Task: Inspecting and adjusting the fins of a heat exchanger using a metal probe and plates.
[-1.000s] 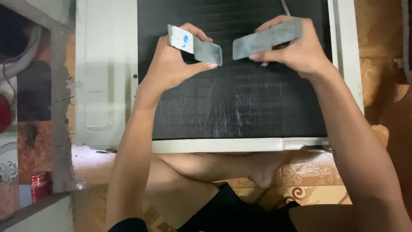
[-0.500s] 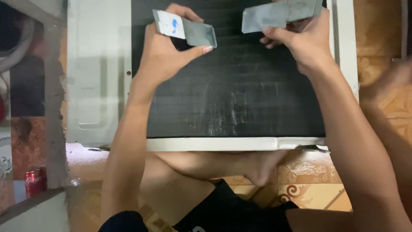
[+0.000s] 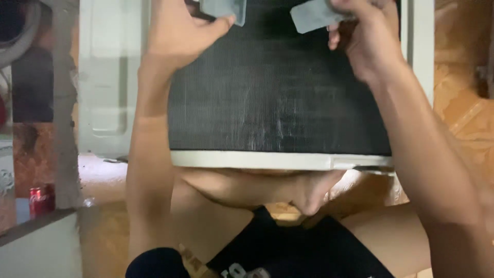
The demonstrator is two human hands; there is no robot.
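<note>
- Orange patterned floor tiles and a bare concrete edge surround us where we sit cross-legged, with a white-framed appliance panel standing upright in front of our knees.
- Its dark finned metal grille fills the middle of the view, scuffed pale in a patch below our right fingers.
- Our left hand is clenched on a flat grey metal plate, thumb under it and fingers over the top; only the plate's lower edge shows at the frame's top.
- Our right hand pinches a second flat grey metal plate between thumb and fingers, its free end pointing left toward the other plate.
- The two plates sit near each other, apart, both in front of the upper grille; we cannot tell whether either touches the fins.
- Compared with a second ago, both hands and plates have risen up the grille, from about the middle of its top half to the very top of view, and the blue-and-white label seen on the left plate is now cut off.
- We judge that the plates are being carried toward the upper part of the panel, while both grips have stayed closed throughout.
- A small red drink can stands well to the left of our left fingers, low by the concrete post.
</note>
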